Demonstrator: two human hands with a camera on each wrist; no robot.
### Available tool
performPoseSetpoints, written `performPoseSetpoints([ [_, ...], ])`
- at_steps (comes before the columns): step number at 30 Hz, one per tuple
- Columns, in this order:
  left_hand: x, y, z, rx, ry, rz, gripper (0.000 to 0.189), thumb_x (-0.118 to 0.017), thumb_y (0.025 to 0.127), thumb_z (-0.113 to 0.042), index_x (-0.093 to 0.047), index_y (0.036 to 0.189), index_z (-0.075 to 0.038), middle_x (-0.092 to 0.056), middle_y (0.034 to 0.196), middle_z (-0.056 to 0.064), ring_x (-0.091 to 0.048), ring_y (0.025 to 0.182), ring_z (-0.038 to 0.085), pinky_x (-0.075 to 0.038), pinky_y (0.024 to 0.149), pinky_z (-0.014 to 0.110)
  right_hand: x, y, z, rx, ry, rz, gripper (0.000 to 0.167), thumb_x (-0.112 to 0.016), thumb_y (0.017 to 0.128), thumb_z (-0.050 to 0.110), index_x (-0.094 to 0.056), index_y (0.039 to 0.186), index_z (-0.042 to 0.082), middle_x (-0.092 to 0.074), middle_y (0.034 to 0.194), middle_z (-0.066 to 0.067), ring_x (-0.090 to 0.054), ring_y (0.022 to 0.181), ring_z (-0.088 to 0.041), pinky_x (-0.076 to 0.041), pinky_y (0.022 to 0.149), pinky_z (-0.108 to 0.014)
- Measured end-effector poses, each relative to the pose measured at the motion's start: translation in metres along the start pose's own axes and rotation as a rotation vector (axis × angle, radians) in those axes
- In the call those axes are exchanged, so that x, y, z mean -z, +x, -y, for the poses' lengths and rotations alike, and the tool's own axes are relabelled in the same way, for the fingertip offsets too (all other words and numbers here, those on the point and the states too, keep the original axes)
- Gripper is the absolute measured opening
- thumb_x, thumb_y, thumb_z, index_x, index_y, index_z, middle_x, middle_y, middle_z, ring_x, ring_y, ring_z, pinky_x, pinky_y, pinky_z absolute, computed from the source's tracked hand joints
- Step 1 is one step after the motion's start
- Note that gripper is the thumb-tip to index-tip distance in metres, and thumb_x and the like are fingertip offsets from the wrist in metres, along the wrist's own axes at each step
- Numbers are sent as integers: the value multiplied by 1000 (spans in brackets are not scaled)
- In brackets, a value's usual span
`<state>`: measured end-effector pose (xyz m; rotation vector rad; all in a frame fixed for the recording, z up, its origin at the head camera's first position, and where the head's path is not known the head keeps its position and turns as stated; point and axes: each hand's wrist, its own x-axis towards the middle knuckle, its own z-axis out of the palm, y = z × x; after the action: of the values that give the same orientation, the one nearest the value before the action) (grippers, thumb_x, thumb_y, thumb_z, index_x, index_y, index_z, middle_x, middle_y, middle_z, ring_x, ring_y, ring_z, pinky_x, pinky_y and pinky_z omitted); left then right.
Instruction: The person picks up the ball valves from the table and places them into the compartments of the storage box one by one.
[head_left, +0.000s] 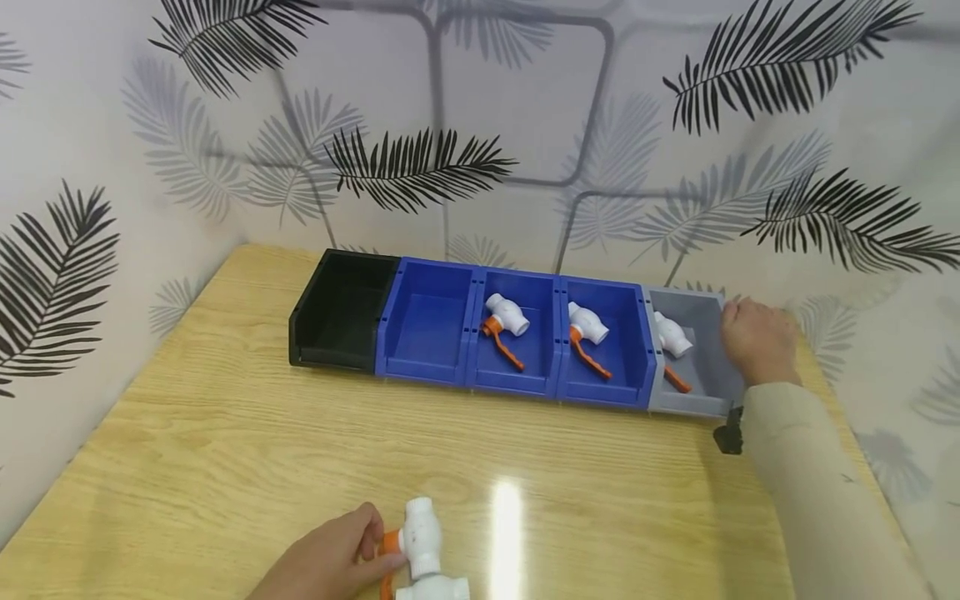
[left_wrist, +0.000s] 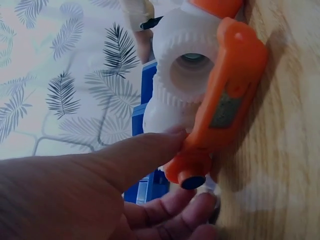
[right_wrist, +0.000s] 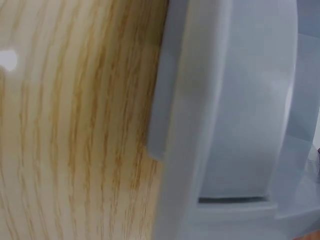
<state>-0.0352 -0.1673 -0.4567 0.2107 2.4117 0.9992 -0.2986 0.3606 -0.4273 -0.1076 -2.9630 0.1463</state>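
Near the table's front edge, my left hand (head_left: 330,554) pinches the orange handle of a white ball valve (head_left: 422,533). The left wrist view has the thumb (left_wrist: 150,150) against the orange handle (left_wrist: 232,85), with the other fingers curled below. Touching that valve's lower end is a second white ball valve (head_left: 438,588), partly cut off by the frame. My right hand (head_left: 761,342) grips the right side wall of the grey bin (head_left: 708,333) at the row's right end; its fingertips are hidden. Inside this bin lies another ball valve (head_left: 672,335).
Left of the grey bin, several joined bins run along the back: blue bins holding one ball valve (head_left: 587,323) and another ball valve (head_left: 507,315), an empty blue bin (head_left: 429,329) and an empty black bin (head_left: 345,304). A leaf-patterned wall covering (head_left: 495,100) stands behind the wooden table (head_left: 247,450).
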Motion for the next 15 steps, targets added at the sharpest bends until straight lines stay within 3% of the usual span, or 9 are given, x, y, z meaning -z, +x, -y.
performPoseSetpoints([
  [5, -2, -2, -3, 117, 14, 32, 47, -63, 79, -56, -49, 93, -13, -50, 68, -2, -43, 54, 13, -33, 47, 26, 3, -1, 1, 16, -18, -13, 60, -13, 99, 27, -52, 89, -18, -53, 96, -37, -49, 88, -53, -35, 75, -57],
  [9, -3, -2, -5, 183, 58, -10, 48, -64, 78, -56, -49, 91, -13, -50, 67, -1, -44, 54, 14, -34, 49, 28, 3, -2, 1, 8, -41, 10, 62, -12, 99, 27, -52, 89, -19, -53, 97, -37, -49, 89, -53, -36, 75, -57],
  [12, -4, -2, -6, 202, 102, -54, 42, -64, 80, -53, -51, 84, -13, -49, 63, -2, -43, 53, 13, -34, 49, 27, 3, -1, 1, -10, -42, 37, 64, -11, 99, 29, -53, 93, -19, -53, 101, -37, -48, 92, -53, -36, 77, -58],
  [15, -5, -1, -5, 173, 118, -67, 34, -63, 83, -47, -54, 77, -14, -48, 59, -3, -42, 52, 12, -32, 48, 25, 2, -1, 0, -21, -33, 55, 65, -11, 99, 31, -53, 97, -19, -52, 104, -37, -47, 94, -53, -35, 78, -58],
])
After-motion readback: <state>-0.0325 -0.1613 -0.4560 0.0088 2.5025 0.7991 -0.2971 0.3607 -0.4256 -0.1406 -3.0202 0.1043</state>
